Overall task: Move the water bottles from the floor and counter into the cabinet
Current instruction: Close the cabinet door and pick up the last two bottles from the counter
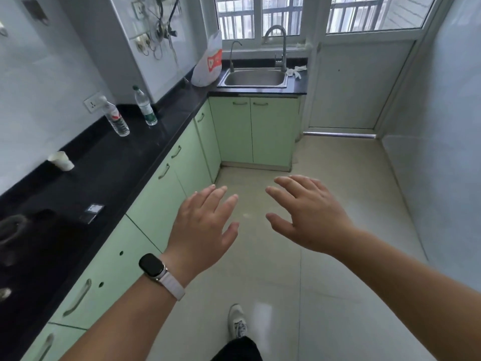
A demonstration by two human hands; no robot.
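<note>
Two clear water bottles stand upright on the black counter [109,168] at the left: one with a red label [115,118] and one with a green label and green cap [145,106] just beyond it. Pale green cabinets [166,194] run below the counter, all doors closed. My left hand [203,227], a watch on its wrist, and my right hand [309,214] are both held out over the floor with fingers spread, holding nothing. Both hands are well short of the bottles. I see no bottle on the floor.
A white paper cup [62,160] lies tipped on the counter near the wall. A white plastic bag [208,65] sits by the steel sink [253,78] at the far end. A hob [15,238] is at the near left. My shoe [236,321] is on the tiled floor.
</note>
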